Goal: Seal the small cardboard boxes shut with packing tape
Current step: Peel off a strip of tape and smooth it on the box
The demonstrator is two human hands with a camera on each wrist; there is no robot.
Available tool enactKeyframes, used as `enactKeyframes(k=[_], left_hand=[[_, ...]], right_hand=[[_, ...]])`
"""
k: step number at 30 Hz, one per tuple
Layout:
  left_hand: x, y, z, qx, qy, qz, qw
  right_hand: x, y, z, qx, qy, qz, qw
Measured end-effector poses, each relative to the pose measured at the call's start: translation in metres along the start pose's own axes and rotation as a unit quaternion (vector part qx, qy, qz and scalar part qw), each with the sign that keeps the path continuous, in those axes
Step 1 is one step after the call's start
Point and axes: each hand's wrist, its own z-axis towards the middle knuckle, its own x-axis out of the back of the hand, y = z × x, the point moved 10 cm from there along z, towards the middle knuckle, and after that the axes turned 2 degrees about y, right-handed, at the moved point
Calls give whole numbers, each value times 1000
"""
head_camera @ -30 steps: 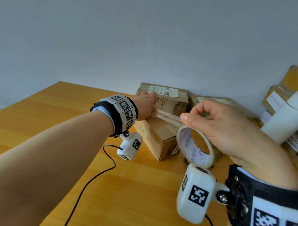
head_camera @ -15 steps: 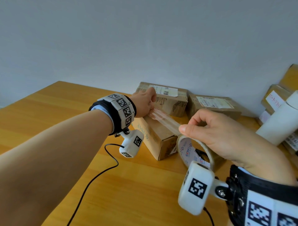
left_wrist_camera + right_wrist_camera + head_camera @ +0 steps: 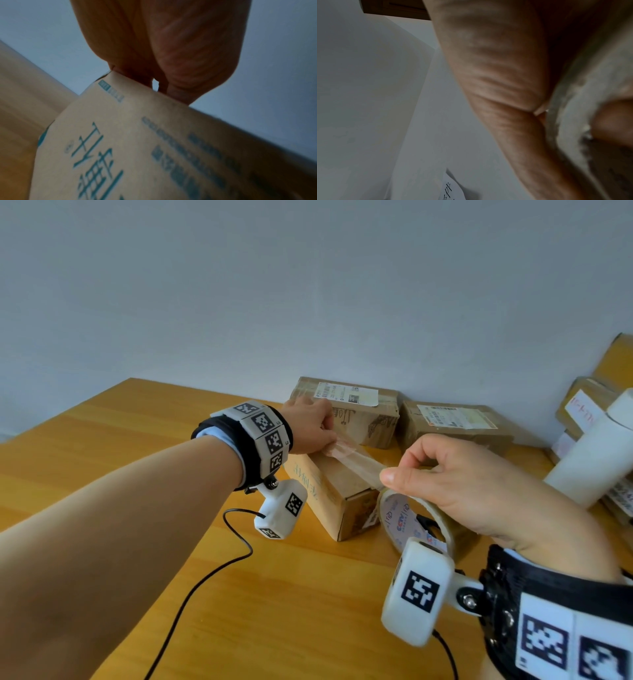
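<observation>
A small cardboard box (image 3: 329, 491) with blue print lies on the wooden table (image 3: 102, 460). My left hand (image 3: 310, 428) is at its far end, fingers curled over the edge and thumb holding the end of a clear tape strip (image 3: 356, 458) down. The strip runs over the box top to the tape roll (image 3: 397, 518), which my right hand (image 3: 462, 484) grips just past the near end of the box. In the left wrist view my fingers (image 3: 188, 67) meet the top edge of the box (image 3: 137, 148). The right wrist view shows only my blurred hand (image 3: 496, 81).
Two labelled cardboard boxes (image 3: 356, 412) (image 3: 452, 422) stand against the wall behind. A pile of boxes and a white cylinder (image 3: 596, 453) fill the right edge. A black cable (image 3: 205, 577) trails across the table in front.
My right hand has pulled the roll down and nearer to me, so the strip is longer and lies lower over the box top. The left hand has stayed at the far end.
</observation>
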Motion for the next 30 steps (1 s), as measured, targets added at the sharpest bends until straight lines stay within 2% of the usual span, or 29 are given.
enactKeyframes(k=[4, 30], left_hand=[[-2, 0, -1, 24, 7, 10, 1000], [-9, 7, -23, 49, -42, 46, 997]], right_hand=[[-1, -3, -1, 1, -4, -22, 1000], [0, -4, -5, 19, -14, -43, 999]])
